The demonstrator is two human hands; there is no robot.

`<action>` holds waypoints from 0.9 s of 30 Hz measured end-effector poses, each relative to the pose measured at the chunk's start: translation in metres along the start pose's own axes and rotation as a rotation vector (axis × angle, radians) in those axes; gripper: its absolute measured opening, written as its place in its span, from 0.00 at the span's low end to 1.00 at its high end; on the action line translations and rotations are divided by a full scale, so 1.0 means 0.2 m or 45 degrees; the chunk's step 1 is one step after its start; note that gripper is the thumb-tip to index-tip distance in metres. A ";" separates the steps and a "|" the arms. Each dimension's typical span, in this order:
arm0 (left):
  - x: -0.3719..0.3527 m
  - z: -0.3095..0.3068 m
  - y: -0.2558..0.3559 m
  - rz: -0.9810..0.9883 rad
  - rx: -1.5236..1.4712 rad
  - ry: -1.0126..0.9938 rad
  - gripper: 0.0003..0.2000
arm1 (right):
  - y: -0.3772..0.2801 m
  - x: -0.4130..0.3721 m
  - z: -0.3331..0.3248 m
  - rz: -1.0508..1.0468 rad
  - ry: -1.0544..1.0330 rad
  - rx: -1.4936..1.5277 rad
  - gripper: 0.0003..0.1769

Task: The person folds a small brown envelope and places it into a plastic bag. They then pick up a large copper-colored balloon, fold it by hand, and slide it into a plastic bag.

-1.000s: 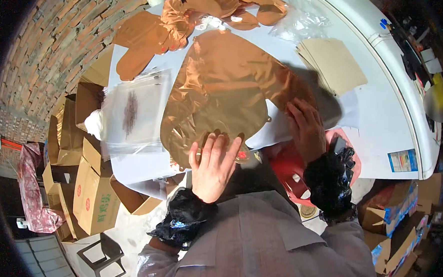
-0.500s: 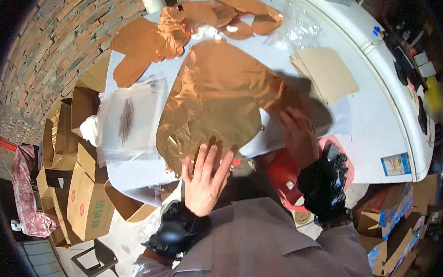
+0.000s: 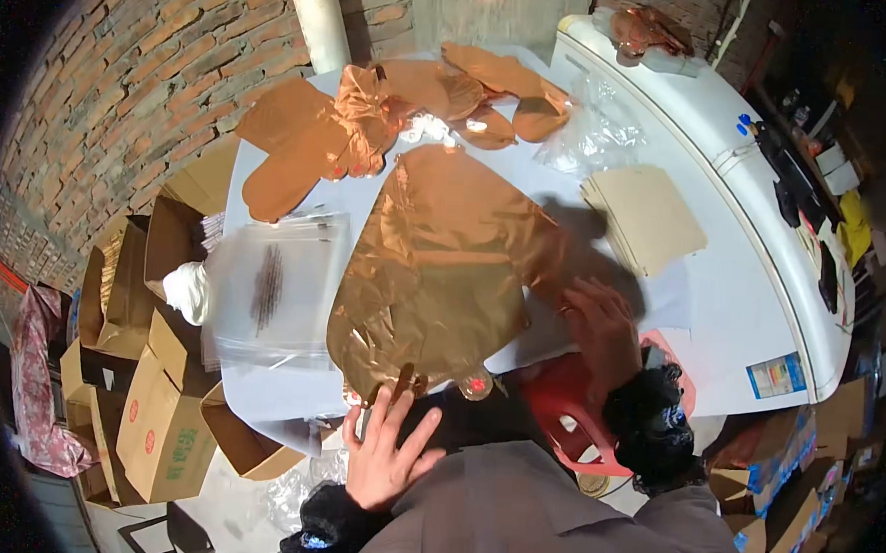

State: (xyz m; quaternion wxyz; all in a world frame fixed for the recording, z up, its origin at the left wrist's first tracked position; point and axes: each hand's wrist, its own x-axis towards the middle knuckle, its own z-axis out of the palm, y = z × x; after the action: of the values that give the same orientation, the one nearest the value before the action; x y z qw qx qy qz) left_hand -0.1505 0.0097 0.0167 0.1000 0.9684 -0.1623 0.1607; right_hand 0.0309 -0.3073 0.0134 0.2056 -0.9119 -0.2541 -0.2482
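A large flat copper-coloured foil piece [image 3: 450,247] lies on the white table [image 3: 659,368], wide toward me and narrower at its far end. At its near edge is a small tab with a red mark. My left hand [image 3: 389,449] is at the near left edge of the foil, fingers spread and nothing in them. To the right of the foil, in shadow, my right hand [image 3: 603,330] has its fingers extended with no object visible in them. Whether either hand touches the foil is unclear.
More copper foil pieces [image 3: 289,153] lie at the back. Clear plastic bags [image 3: 277,288] are at the left, brown sheets [image 3: 646,217] at the right. A red stool [image 3: 567,403] stands under the near edge. Cardboard boxes [image 3: 170,412] are on the floor at left.
The view has tilted up, showing more of the wall. My left hand has drawn back from the foil's surface to its near edge. The tab with the red mark now shows more fully.
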 end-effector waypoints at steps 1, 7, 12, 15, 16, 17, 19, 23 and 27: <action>-0.02 -0.01 -0.01 0.001 -0.013 -0.008 0.32 | 0.02 0.05 -0.02 -0.027 -0.004 0.060 0.15; -0.04 -0.06 -0.08 0.083 0.020 -0.121 0.45 | 0.26 0.77 0.16 -0.297 0.091 0.066 0.18; -0.02 -0.05 -0.10 0.001 0.027 -0.088 0.38 | 0.73 1.38 0.65 -0.222 -0.342 -0.533 0.24; -0.01 -0.07 -0.08 -0.072 -0.024 -0.015 0.35 | 0.87 1.51 0.85 0.018 -0.589 -0.779 0.18; 0.00 -0.07 -0.08 -0.099 -0.056 0.026 0.34 | 0.84 1.53 0.83 0.035 -0.660 -0.825 0.16; -0.02 -0.06 -0.09 -0.116 -0.013 -0.018 0.35 | 0.83 1.54 0.76 -0.041 -0.711 -0.820 0.14; -0.06 -0.04 -0.10 -0.145 0.068 -0.108 0.36 | 0.84 1.54 0.72 -0.140 -0.690 -0.817 0.12; -0.04 -0.03 -0.11 -0.100 0.086 -0.061 0.33 | 0.83 1.60 0.68 -0.069 -0.615 -0.789 0.11; 0.00 -0.05 -0.11 -0.083 0.063 -0.053 0.30 | 0.90 1.67 0.64 -0.190 -0.603 -0.642 0.10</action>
State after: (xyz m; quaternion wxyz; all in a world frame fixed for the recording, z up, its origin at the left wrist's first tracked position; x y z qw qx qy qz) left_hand -0.1459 0.0332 0.0232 0.0779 0.9785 -0.1285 0.1413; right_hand 0.4270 -0.2642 0.0524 -0.1094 -0.9451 -0.2915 -0.0991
